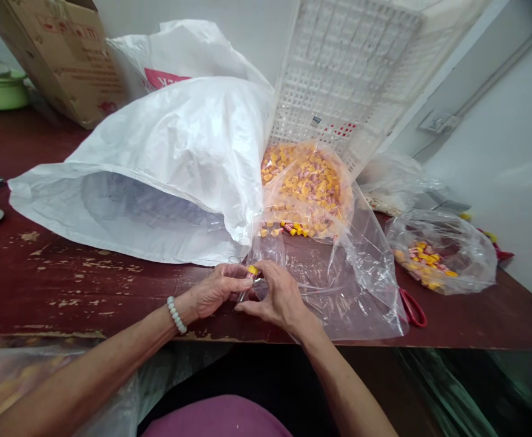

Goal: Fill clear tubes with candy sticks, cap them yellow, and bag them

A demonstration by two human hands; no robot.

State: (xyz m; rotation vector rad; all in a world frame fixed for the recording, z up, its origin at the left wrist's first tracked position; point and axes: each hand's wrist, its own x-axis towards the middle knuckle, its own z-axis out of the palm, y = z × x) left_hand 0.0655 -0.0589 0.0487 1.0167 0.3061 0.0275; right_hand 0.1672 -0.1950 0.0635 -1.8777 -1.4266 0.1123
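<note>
Near the table's front edge, my two hands meet around a small yellow-topped piece [252,270] with a pink-and-white printed side. My left hand [218,290] pinches it between thumb and fingers; a pale bead bracelet circles that wrist. My right hand [281,296] curls in from the other side, its fingertips at the yellow top. Something clear and shiny shows below the piece, between the hands, its kind hard to make out. Just beyond lies a clear plastic bag [352,291] with many similar yellow-and-pink pieces [309,188] heaped in its far part.
A large white woven sack [193,133] lies open-mouthed at left. Behind the heap leans a white plastic crate [333,79]. Red-handled scissors [414,308] and a smaller clear bag of pieces [443,255] are at right. A cardboard box [72,67] stands back left.
</note>
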